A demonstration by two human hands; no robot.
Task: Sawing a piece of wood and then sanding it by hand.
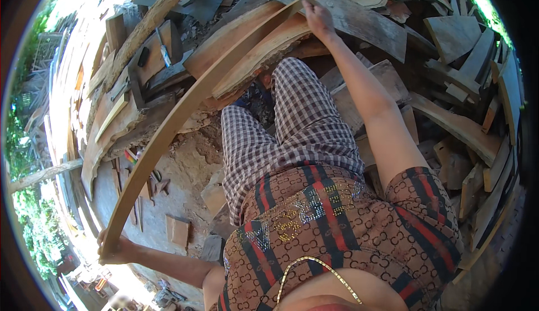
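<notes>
Wooden strip, long and curved, held at both ends over a yard of offcuts.

Head view: strip (pixel 185 109) arcs from lower left to top centre of the frame. Left hand (pixel 115 249), lower left, closed around its lower end. Right hand (pixel 318 19), top centre, arm outstretched, grips the upper end. Checked trousers (pixel 281 137) at centre, patterned shirt (pixel 337 232) below. Rough planks (pixel 359 16) heaped along the top and right; hand tools (pixel 164 52) lie on a board at upper left.
</notes>
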